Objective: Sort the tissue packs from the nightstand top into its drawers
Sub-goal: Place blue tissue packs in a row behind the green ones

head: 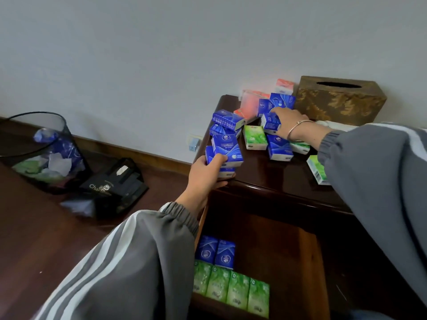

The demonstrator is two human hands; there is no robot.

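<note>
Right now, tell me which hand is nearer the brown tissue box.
Right. The right hand grips a blue pack just left of the tissue box; the left hand holds blue packs at the front-left edge of the nightstand, much farther away.

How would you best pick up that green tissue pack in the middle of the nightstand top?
Likely from above: the green pack lies flat, broad face up. Pinch its near and far ends; bare nightstand fronts it, while blue packs crowd its sides.

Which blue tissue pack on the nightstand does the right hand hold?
The blue pack between the nearest green pack and the brown tissue box: the right hand curls its fingers round it. Other blue packs lie free or in the left hand.
</note>
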